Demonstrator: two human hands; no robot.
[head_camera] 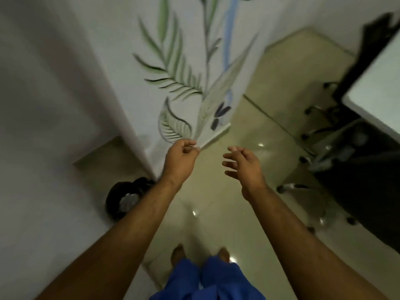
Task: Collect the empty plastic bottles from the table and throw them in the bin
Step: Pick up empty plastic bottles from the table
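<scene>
both hands are raised over the tiled floor [249, 118] and neither carries a bottle. the left hand [180, 158] has its fingers [190, 144] curled loosely in, thumb close to the fingertips, with nothing visible between them; the right hand [242, 164] has its fingers spread wide and empty.

the relation that matters now is where the bin [125, 198] sits against where the desk [374, 87] sits. the bin, dark with a black liner, stands on the floor at the foot of the painted wall [184, 72], below and to the left of the left forearm — nearer the left hand, yet well apart from both. something pale and shiny lies in its mouth, quite possibly a crushed bottle, though the blur forbids certainty. the desk lies the other way, at the far right edge, with a dark wheeled chair [337, 135] in front of it.

no bottle can be made out on the desk — only a bare white corner of it is in the picture, the rest cut off by the frame. so whether any bottles remain cannot be told; i judge the person to be between bin and desk, with the next reach calling for a turn to the right.

the whole view is smeared by motion, and the chair's upper part is a dark mass hard to read.
</scene>
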